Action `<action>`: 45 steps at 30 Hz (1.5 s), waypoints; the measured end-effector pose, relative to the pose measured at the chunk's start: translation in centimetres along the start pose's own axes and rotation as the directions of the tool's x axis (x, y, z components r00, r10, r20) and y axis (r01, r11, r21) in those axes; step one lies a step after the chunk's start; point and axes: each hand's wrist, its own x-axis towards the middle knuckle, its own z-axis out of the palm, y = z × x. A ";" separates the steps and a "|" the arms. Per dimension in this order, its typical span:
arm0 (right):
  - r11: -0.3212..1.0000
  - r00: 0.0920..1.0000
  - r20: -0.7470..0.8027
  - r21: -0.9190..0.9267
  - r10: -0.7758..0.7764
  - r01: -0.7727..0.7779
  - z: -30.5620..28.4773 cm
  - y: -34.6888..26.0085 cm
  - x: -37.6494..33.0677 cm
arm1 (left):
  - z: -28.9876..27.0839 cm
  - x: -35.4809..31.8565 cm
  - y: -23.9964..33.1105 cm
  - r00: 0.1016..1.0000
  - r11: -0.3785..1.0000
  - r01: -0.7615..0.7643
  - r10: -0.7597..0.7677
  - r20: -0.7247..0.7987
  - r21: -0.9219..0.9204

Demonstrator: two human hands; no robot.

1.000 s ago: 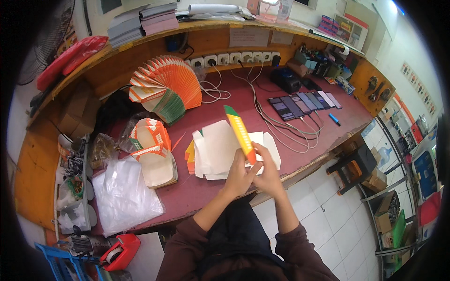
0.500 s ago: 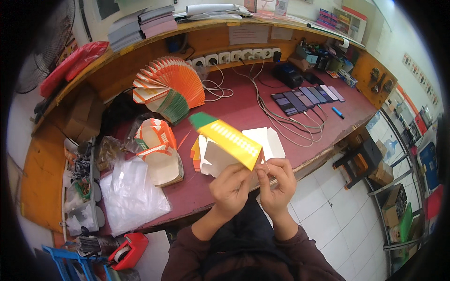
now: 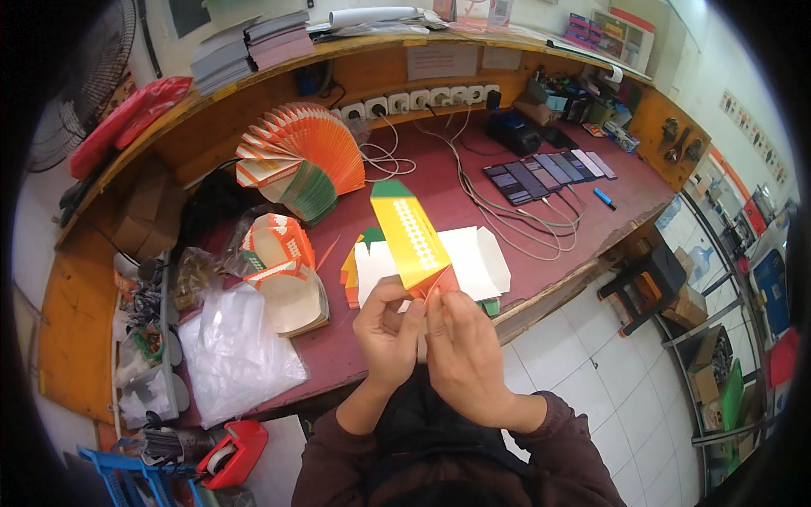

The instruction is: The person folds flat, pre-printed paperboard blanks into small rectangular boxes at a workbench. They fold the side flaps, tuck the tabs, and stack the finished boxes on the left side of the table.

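Note:
A folded paper food box [image 3: 410, 232] with yellow, green and orange sides is held up over the table edge. My left hand [image 3: 390, 334] pinches its near end from the left. From the right, my right hand [image 3: 467, 355] presses its fingers onto the orange flap, beside the left fingertips. Beneath the box lie flat white-sided cartons [image 3: 477, 260], with green and orange edges showing at the left. Some of that pile is hidden by the box and my hands.
Left of the hands stand stacked orange-and-white paper trays [image 3: 296, 300] and a clear plastic bag [image 3: 241, 355]. Behind is a fanned stack of orange cartons [image 3: 325, 156]. Phones [image 3: 549, 175] with cables and a blue marker [image 3: 605, 199] lie right. A red tape dispenser [image 3: 236, 455] sits lower left.
The box has turned more upright, its green end now pointing away from me. My right hand has shifted left and closed in next to my left hand, over the box's near end.

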 end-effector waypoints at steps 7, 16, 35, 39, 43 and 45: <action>0.994 0.999 0.041 0.108 0.006 -0.010 1.1 1.0 0.4 | 0.1 0.5 -0.3 0.991 1.000 -0.004 0.001 -0.133 -0.020; 0.556 0.873 -0.025 0.779 0.488 -0.289 0.2 4.5 1.3 | 1.0 0.2 0.1 0.924 0.803 -0.323 0.153 0.350 0.501; 0.714 0.969 0.060 0.666 0.238 -0.216 2.4 5.1 -0.9 | -3.8 -4.7 -3.3 0.956 0.924 0.224 -0.270 0.115 0.311; 0.580 0.929 0.244 0.729 0.278 -0.365 2.6 4.8 -2.2 | -3.1 -5.1 -2.7 0.973 0.939 0.188 -0.218 0.076 0.287; 0.543 0.884 0.275 0.707 0.379 -0.453 3.1 3.7 -4.1 | -3.3 -5.8 -2.9 0.971 0.897 0.154 -0.215 0.104 0.414; 0.589 0.914 0.240 0.705 0.326 -0.395 3.2 3.3 -4.8 | -3.5 -6.3 -3.3 0.960 0.901 0.259 -0.280 0.008 0.349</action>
